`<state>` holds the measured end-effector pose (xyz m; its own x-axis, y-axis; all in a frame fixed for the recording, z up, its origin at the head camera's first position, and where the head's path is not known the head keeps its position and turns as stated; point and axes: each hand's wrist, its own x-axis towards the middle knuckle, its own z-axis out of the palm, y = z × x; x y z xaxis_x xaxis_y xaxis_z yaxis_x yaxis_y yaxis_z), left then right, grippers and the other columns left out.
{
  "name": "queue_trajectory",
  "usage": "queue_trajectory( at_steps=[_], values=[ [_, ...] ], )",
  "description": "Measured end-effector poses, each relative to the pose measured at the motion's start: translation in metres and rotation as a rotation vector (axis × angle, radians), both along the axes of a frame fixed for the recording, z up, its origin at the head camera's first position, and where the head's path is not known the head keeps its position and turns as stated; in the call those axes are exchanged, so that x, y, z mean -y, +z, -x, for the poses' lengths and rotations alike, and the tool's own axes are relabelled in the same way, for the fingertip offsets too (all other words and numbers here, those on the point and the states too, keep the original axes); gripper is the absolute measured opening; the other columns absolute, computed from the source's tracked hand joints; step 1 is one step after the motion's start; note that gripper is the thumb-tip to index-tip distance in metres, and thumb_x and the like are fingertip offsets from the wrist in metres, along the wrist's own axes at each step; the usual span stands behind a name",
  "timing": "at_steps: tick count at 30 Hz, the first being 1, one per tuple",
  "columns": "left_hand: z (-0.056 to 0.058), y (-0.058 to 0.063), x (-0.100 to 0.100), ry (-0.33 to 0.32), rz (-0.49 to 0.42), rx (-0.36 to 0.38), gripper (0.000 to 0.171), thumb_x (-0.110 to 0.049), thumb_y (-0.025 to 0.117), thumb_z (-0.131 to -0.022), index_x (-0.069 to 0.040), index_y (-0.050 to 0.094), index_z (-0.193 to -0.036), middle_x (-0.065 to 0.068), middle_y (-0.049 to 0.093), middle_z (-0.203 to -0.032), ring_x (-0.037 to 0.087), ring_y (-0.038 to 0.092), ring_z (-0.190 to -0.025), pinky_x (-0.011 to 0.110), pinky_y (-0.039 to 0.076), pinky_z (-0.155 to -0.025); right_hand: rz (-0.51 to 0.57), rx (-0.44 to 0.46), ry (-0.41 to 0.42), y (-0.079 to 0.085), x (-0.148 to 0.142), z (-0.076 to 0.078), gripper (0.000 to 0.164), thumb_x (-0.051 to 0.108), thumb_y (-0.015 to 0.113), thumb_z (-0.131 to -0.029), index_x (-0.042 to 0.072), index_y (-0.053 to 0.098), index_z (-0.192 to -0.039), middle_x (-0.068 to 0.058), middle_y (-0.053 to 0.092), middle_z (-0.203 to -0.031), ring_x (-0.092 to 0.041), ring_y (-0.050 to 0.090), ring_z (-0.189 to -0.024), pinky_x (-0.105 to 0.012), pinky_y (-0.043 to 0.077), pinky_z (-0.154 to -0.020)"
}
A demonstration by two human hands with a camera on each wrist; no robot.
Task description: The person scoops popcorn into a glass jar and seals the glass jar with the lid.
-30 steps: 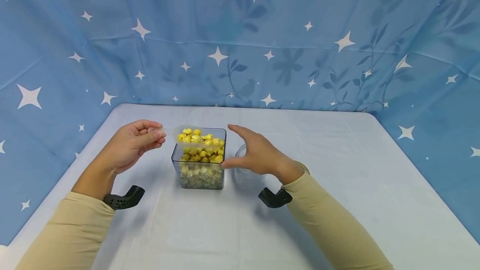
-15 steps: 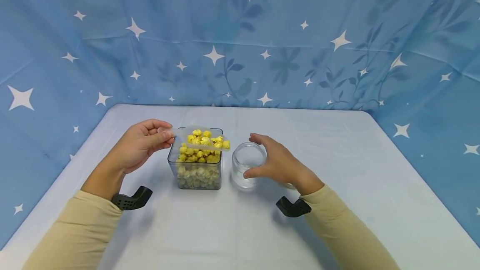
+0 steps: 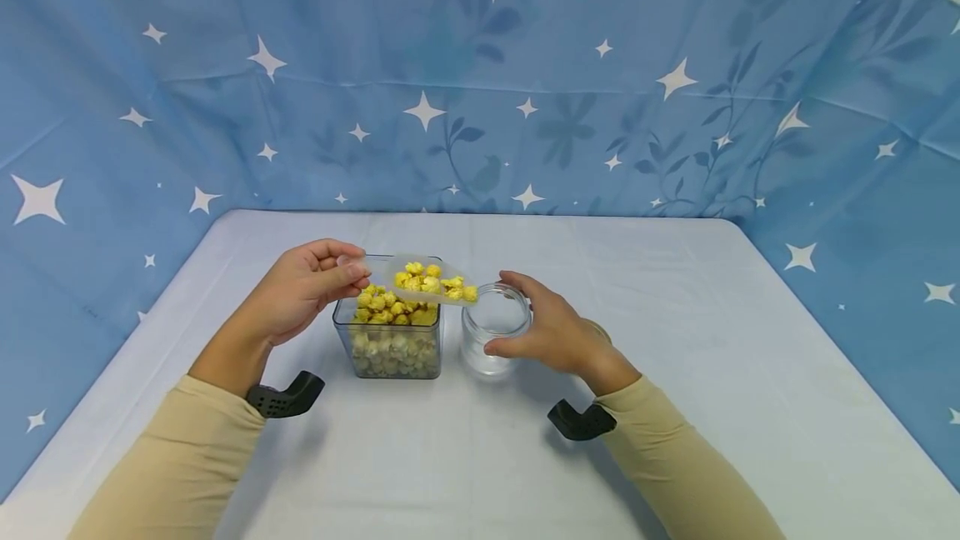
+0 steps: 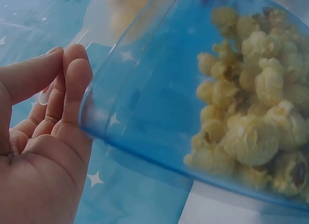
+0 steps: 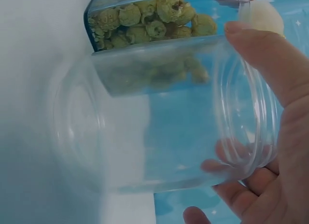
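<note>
Item 1: translucent scoop [image 3: 426, 299], loaded w/ yellow popcorn [image 3: 430, 283]; we log its handle as pinched btwn L hand's [image 3: 311, 283] thumb & fingers. Held abt level, prob. so pieces don't roll off. Tip by L rim of jar's mouth; contact unclear to us. Item 2: clear jar [image 3: 476, 346], upright on white tabletop [image 3: 405, 457]; R hand [image 3: 551, 323] clamped round its neck from the side, presum. to steady it & leave the mouth uncovered. Hands apart. Item 3: grey see-thru tub [image 3: 386, 328], part-filled, just L of jar; seemingly under part of scoop, so we'd guess it catches strays. Item 4: gold-coloured rim [image 3: 597, 329] past R wrist, mostly hidden; we can't ID it.
</note>
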<state>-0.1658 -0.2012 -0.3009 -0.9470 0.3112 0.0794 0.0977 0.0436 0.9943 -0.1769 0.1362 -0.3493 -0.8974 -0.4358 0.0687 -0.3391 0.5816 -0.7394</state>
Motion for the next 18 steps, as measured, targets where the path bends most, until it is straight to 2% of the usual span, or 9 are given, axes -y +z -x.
queue_trajectory(
  at_steps=[11, 18],
  values=[
    [0.005, 0.005, -0.012, -0.004, 0.08, -0.001, 0.033, -0.006, 0.058, -0.102, 0.014, 0.047, -0.127, 0.003, 0.066, -0.098, 0.013, 0.066, -0.095, 0.026, 0.053, -0.089, 0.04, -0.013, 0.006, -0.005, -0.002, 0.0, 0.099, 0.033, 0.089, -0.074, 0.005, 0.036, -0.153, -0.012, 0.044, -0.15, -0.035, 0.049, -0.129, -0.053, 0.043, -0.101],
    [0.008, 0.011, -0.019, -0.007, 0.162, -0.017, 0.038, -0.01, 0.062, -0.101, 0.013, 0.049, -0.127, 0.005, 0.065, -0.097, 0.016, 0.066, -0.096, 0.028, 0.053, -0.089, 0.029, -0.016, 0.005, -0.006, -0.002, 0.001, 0.1, 0.035, 0.089, -0.075, 0.006, 0.036, -0.154, -0.01, 0.045, -0.15, -0.028, 0.047, -0.131, -0.052, 0.041, -0.104]
  ],
)
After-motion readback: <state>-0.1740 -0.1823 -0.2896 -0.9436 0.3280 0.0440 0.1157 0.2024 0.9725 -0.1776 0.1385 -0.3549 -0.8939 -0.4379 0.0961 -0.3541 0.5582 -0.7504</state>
